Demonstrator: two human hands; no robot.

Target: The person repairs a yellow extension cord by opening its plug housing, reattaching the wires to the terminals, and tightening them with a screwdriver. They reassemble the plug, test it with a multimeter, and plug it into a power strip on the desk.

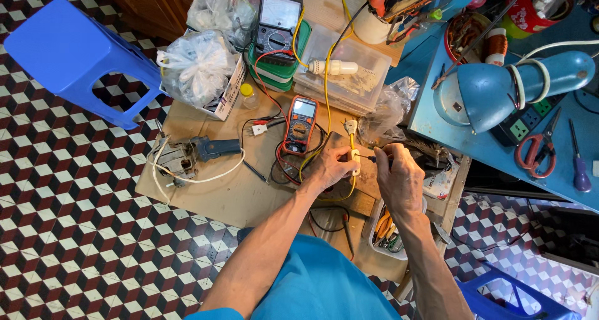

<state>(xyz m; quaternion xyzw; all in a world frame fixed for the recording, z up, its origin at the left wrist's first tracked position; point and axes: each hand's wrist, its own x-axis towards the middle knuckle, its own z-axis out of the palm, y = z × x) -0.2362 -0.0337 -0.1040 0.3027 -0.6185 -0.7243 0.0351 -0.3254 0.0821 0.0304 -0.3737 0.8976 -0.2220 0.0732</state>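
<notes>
My left hand (332,167) pinches a small cream-coloured plug part (354,162) on a yellow cable (326,92) over a low wooden workbench (212,195). My right hand (398,173) grips a thin screwdriver (369,159) whose tip meets that plug part. Just left of my left hand an orange digital multimeter (301,124) lies flat with red and black leads (279,164) coiled beside it. The yellow cable runs up to a white lamp holder with a bulb (334,67) lying on a clear plastic box (344,70).
A black analogue meter (277,25) rests on green boxes at the back. Plastic bags (197,65), a soldering gun (212,149), a blue stool (75,58), a blue desk lamp (511,86), red-handled scissors (538,146), a cup of tools (374,14) and a tray of small tools (388,229) surround me.
</notes>
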